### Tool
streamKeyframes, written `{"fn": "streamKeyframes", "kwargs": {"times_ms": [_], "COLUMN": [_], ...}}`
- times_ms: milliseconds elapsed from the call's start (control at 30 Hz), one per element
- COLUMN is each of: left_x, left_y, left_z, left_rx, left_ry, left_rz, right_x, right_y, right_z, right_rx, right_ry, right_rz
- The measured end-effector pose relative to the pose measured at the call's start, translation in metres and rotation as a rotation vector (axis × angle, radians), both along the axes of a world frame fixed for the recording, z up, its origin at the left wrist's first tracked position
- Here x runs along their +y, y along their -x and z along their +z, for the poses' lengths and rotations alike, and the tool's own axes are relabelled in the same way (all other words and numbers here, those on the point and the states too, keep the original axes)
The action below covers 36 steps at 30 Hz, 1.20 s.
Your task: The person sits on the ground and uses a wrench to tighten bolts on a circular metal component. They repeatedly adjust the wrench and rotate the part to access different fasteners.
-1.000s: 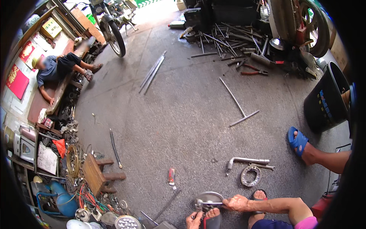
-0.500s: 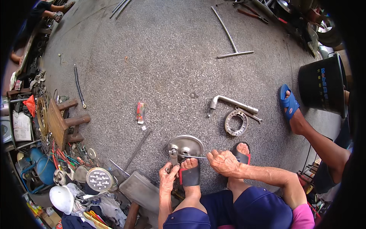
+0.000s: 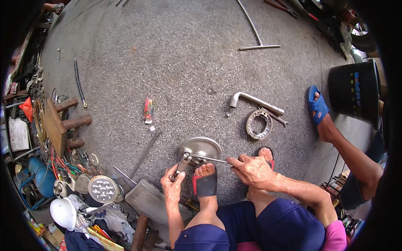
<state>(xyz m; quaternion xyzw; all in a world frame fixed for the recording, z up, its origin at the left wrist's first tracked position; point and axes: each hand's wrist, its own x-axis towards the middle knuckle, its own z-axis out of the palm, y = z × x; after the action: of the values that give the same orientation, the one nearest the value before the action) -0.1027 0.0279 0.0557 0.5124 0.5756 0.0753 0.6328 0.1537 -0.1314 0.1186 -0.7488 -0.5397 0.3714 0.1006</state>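
A round silver brake plate (image 3: 202, 146) is tilted on the ground by the toes of my left foot. My left hand (image 3: 171, 184) is closed around a short metal lever (image 3: 183, 161) in front of the plate's near side. My right hand (image 3: 254, 170) grips a thin metal rod (image 3: 211, 159), like a screwdriver shaft. Its handle end is hidden in my fist. The rod's far end meets the top of the lever, close to the plate's centre.
A pair of curved brake shoes (image 3: 259, 124) lies ahead to the right beside an L-shaped socket wrench (image 3: 257, 103) and a spanner (image 3: 274, 116). A small red box (image 3: 148, 111) is further left. A wooden stool (image 3: 58, 125), another person's sandalled foot (image 3: 318, 104) and a black bucket (image 3: 351, 92) flank the floor.
The lever has tilted over to the right at its top, and my left hand has turned with it. My right hand still grips the rod. The whole view has shifted slightly.
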Motion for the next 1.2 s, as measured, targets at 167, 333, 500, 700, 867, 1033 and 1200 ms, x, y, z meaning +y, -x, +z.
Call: {"fn": "streamKeyframes", "kwargs": {"times_ms": [167,333,500,700,867,1033,1200], "left_x": [0.005,-0.021,-0.015,-0.013,-0.011,-0.017,-0.018], "left_y": [0.002,0.001,-0.005,-0.008,-0.006,-0.006,-0.011], "left_z": [0.000,-0.006,0.001,0.006,0.009,-0.004,0.006], "left_rx": [0.014,-0.050,-0.014,-0.024,-0.004,-0.122,-0.011], "left_ry": [-0.009,0.323,0.270,0.275,0.272,0.329,0.231], "left_rz": [-0.015,0.277,0.157,0.190,0.174,0.277,0.067], "right_x": [-0.012,-0.015,0.004,0.022,0.034,0.031,0.039], "right_y": [0.015,0.019,-0.008,-0.022,-0.022,-0.019,-0.012], "right_z": [-0.036,-0.047,-0.027,-0.030,-0.049,-0.051,-0.032], "right_rx": [-0.043,-0.037,-0.026,-0.108,-0.126,-0.072,-0.132], "right_ry": [-0.077,-0.082,-0.068,-0.132,-0.185,-0.136,-0.147], "right_rz": [0.068,0.079,0.151,0.231,0.312,0.289,0.263]}}
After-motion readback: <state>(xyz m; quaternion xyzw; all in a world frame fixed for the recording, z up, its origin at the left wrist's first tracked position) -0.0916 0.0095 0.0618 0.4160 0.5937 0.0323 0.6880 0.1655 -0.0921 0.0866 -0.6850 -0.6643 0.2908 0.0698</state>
